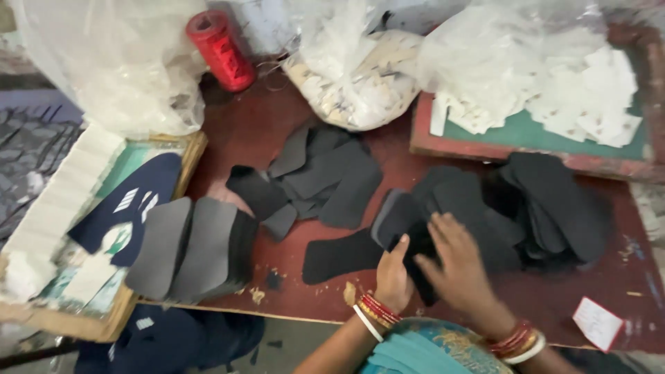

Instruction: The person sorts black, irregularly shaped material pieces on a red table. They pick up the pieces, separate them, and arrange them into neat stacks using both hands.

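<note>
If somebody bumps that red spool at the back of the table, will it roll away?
Probably a little. The red spool is round and lies tilted on the table, so a nudge could set it rolling. It likely would not go far: plastic bags crowd close on both sides. It looks fully wound, so perhaps fairly weighty for its size.

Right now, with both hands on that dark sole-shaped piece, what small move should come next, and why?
Probably lift the dark cut piece free of the black pile: the left hand and right hand both grip it, and it overlaps the neighbouring pieces.
</note>
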